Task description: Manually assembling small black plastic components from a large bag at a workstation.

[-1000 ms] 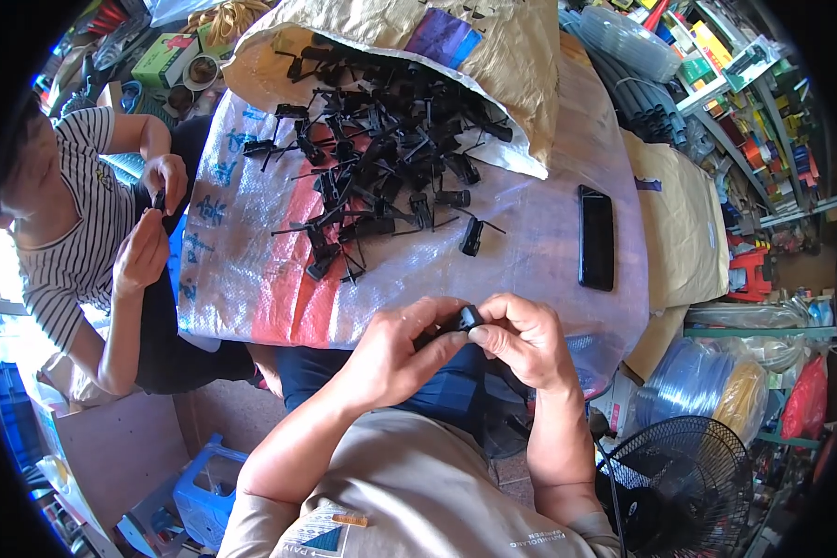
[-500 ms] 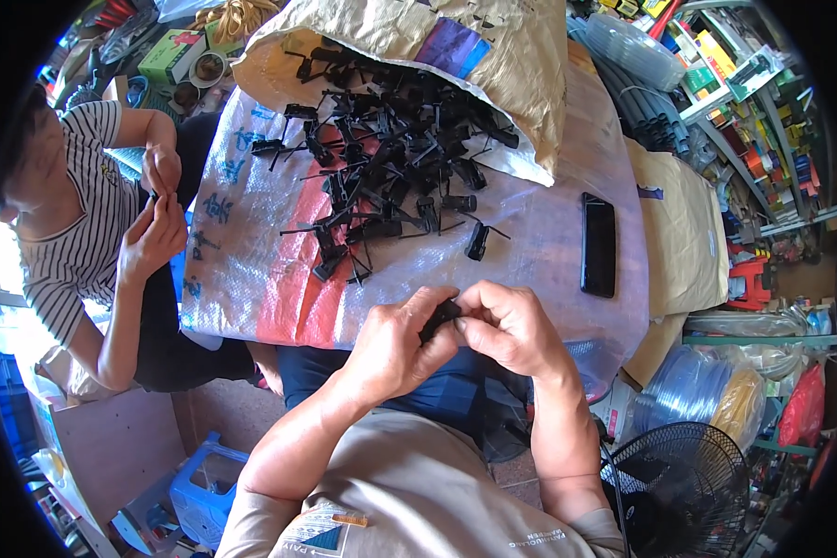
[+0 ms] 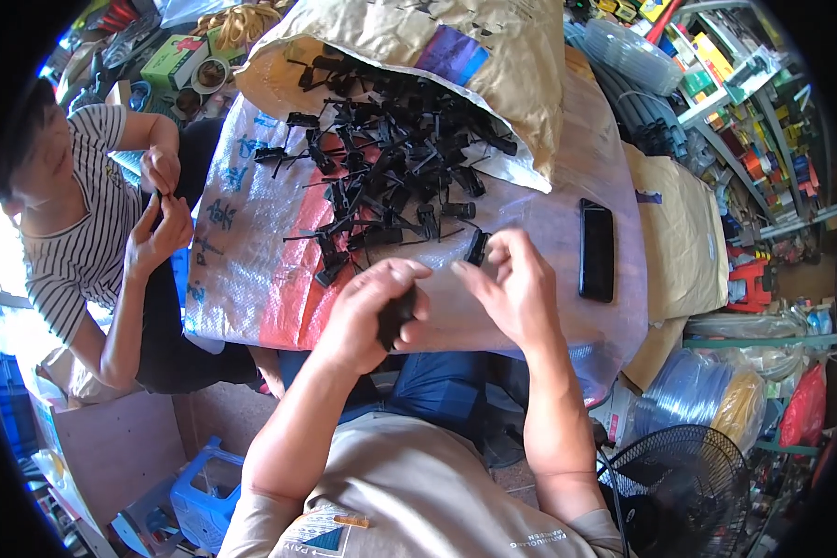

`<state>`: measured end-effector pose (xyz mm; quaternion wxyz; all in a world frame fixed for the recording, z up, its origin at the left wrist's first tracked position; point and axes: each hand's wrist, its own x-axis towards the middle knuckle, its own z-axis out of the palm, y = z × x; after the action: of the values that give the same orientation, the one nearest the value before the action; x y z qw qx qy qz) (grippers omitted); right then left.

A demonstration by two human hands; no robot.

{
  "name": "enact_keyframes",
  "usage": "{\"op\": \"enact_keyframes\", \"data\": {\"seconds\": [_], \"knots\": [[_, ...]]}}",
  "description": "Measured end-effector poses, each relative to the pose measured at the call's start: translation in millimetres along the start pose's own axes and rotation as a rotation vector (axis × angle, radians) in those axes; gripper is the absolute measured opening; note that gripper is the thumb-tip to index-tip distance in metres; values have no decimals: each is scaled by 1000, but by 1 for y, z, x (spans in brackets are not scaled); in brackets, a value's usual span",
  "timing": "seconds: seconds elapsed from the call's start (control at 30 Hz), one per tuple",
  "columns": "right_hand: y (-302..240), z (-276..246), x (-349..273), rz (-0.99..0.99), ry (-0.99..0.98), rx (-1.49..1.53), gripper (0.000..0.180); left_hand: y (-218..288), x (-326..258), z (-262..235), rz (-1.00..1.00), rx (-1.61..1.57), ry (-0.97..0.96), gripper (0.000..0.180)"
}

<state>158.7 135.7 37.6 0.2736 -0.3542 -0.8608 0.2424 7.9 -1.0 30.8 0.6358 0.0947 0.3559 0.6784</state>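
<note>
Left hand loaded, right hand parted

The left hand (image 3: 367, 312) is curled around a black part (image 3: 396, 319), which shows between thumb and fingers. The right hand (image 3: 523, 290) is slightly blurred; its thumb and fingers stand apart, with a loose black clip (image 3: 477, 247) at their tips. Whether they touch it cannot be determined.

Beyond both hands, a pile of black clips (image 3: 391, 177) spills from the mouth of a tan sack (image 3: 521, 93) onto a woven sheet (image 3: 588, 330). A black phone (image 3: 596, 251) lies to the right of the right hand. Well to the left of the left hand, a co-worker (image 3: 70, 228) in a striped top has both hands together; what they hold is unclear. A black fan (image 3: 693, 488) stands beside the right forearm.
</note>
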Motion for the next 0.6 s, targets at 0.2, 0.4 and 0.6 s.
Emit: {"op": "enact_keyframes", "data": {"seconds": [0.2, 0.4, 0.6], "knots": [[16, 33, 0, -112, 168, -111, 23, 1, 3, -17, 4, -199, -11, 24], [18, -18, -24, 137, 4, 614, 17, 0, 10, -15, 31, -188, -52, 5], [10, -23, -36, 50, -110, 958, 15, -6, -2, 16, 137, 598, 43, 25]]}}
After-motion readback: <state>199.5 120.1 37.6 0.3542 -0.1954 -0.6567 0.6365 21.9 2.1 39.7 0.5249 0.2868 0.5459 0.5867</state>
